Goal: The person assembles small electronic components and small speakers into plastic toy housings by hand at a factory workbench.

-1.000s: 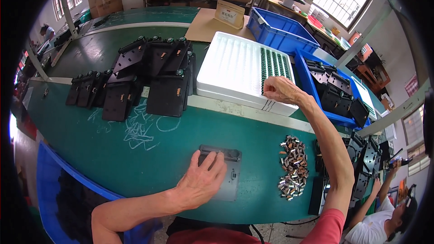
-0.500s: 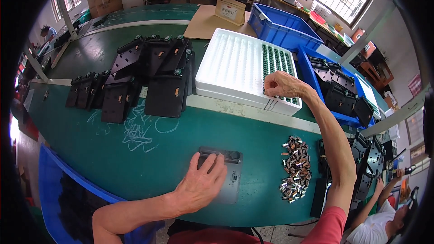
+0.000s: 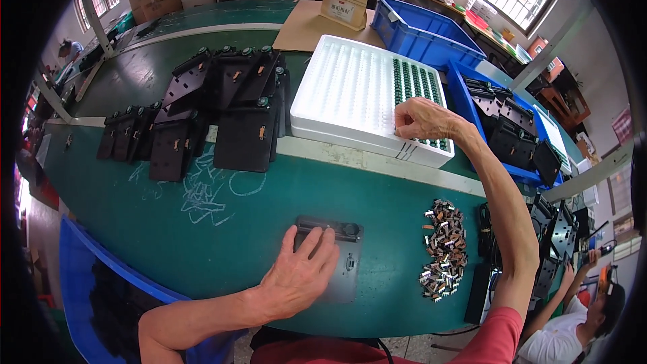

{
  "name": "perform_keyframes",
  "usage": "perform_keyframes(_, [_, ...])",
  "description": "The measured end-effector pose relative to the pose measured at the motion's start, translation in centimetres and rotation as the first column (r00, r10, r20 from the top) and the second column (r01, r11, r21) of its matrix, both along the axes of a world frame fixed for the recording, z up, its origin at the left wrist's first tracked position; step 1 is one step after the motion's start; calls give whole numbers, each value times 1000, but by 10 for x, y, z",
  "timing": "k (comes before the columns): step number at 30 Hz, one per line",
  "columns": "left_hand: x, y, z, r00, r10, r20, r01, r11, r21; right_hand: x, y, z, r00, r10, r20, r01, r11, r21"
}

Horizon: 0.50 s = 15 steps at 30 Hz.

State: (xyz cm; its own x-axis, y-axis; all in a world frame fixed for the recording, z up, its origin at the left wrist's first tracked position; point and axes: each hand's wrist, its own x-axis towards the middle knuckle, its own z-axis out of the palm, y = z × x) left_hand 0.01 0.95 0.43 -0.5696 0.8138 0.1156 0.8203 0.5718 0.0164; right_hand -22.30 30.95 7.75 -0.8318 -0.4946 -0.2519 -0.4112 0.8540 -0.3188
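A flat dark housing panel with a raised black bar along its far end lies on the table in front of me. My left hand rests over its left half, fingers stretched out across the bar. Farther off stands a white foam tray, its right-hand rows filled with small green round parts. At the near edge of those rows, my right hand is closed in a pinch. Whatever lies between its fingertips is hidden.
Small brown and silver switch-like parts are heaped to the right. Black panels stack at the back left. Blue crates hold more panels at right and dark pieces at lower left. A co-worker sits at lower right.
The view has shifted slightly. My right hand stays pinched at the near edge of the green rows, and my left hand remains on the panel.
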Motion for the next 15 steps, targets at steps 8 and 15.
perform_keyframes(8, [1,0,-1,1000,3,-4,-3,1000,-4,1,18,5,958,-210,194,267,901,-343])
perform_keyframes(15, [6,1,-6,999,24,-32,-24,1000,6,52,-31,3,916,-102,387,385,494,-779])
